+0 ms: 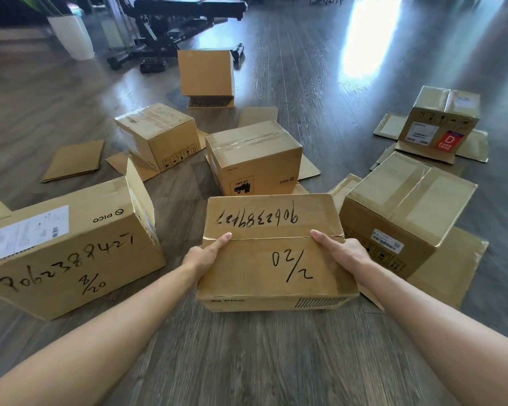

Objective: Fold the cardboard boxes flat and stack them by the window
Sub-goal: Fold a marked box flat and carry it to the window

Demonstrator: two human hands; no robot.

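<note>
Cardboard box (273, 253) looks light and stiff, probably empty; left hand (207, 254) and right hand (345, 253) clamp its side edges, thumbs near the centre seam

Both forearms are bare from the frame's lower edge to the wrists; the left hand (206, 253) and right hand (345, 250) wear no gloves, rings or watch

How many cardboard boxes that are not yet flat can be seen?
7: held box, big left box, right box, far-right labelled box, centre box, left-centre box, far box. None seems hidden.
</note>
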